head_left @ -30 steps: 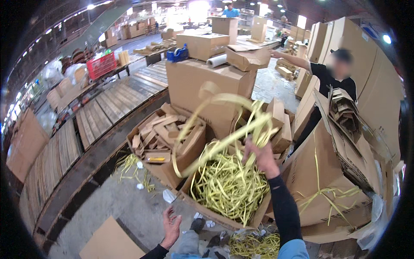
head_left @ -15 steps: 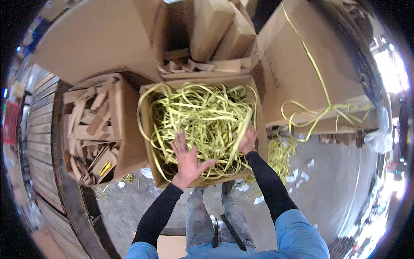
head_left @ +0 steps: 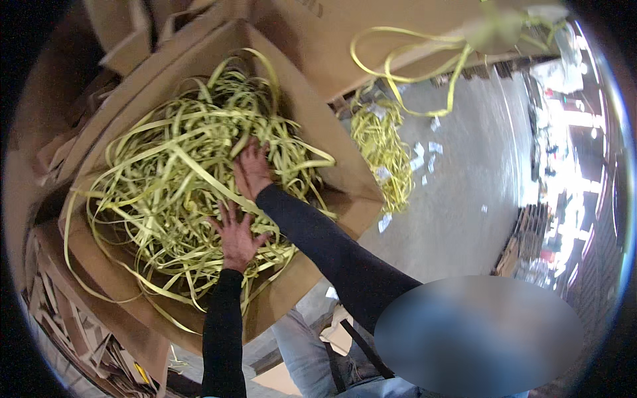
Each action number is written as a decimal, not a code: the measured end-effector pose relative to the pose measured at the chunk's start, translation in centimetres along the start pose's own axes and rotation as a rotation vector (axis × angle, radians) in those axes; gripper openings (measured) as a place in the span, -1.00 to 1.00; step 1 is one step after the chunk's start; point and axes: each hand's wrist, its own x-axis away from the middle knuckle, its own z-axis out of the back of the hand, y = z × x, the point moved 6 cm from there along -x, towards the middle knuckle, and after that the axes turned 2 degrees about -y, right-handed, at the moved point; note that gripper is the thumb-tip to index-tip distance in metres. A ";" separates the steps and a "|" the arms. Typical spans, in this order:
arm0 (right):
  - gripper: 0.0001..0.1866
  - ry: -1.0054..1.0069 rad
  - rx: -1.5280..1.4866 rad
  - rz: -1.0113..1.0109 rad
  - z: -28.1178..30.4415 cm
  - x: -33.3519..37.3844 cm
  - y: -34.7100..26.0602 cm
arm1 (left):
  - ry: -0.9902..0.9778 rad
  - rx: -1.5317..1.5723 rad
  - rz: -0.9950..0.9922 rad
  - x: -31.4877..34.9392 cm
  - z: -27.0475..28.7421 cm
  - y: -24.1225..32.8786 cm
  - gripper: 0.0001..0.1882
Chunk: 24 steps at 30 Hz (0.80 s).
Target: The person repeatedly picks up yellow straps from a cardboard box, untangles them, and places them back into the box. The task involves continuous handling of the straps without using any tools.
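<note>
Tangled yellow-green plastic strapping point(head_left: 166, 159) fills a large open cardboard box point(head_left: 318, 132) in front of me. My left hand point(head_left: 240, 244) lies on the strapping near the box's front side, fingers spread and the palm down. Farther in, my right hand point(head_left: 252, 171) presses onto the heap, its fingers stretched out and partly sunk among the loops. Neither hand grips a strap that I can make out. One flat strap runs slantwise beside both hands, and several loops hang over the left rim.
More strapping point(head_left: 381, 152) lies heaped on the concrete floor point(head_left: 458, 179) right of the box, with scattered paper scraps. A loose strap point(head_left: 451, 93) dangles over a big carton point(head_left: 391, 16) at the back. Cardboard pieces point(head_left: 79, 331) fill a box at lower left.
The view has turned right and moved closer to the strapping box. My right hand has left the box's right edge for the middle of the heap, beside my left hand, and has opened.
</note>
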 end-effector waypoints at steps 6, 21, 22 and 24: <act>-0.04 -0.157 -0.046 0.198 4.5 3.3 2.0 | -0.076 -0.194 0.025 0.6 0.4 0.6 0.10; -0.39 0.584 -1.702 -1.076 -20.3 34.9 38.7 | 0.067 -0.027 0.061 12.8 8.4 6.9 -0.57; -0.34 0.557 -1.812 -1.340 -27.2 36.3 39.4 | 0.034 -0.043 0.123 14.8 8.4 7.1 -0.57; -0.38 0.404 -1.527 -1.332 -36.8 36.2 40.6 | -0.106 -0.251 0.168 19.1 8.5 7.3 -0.58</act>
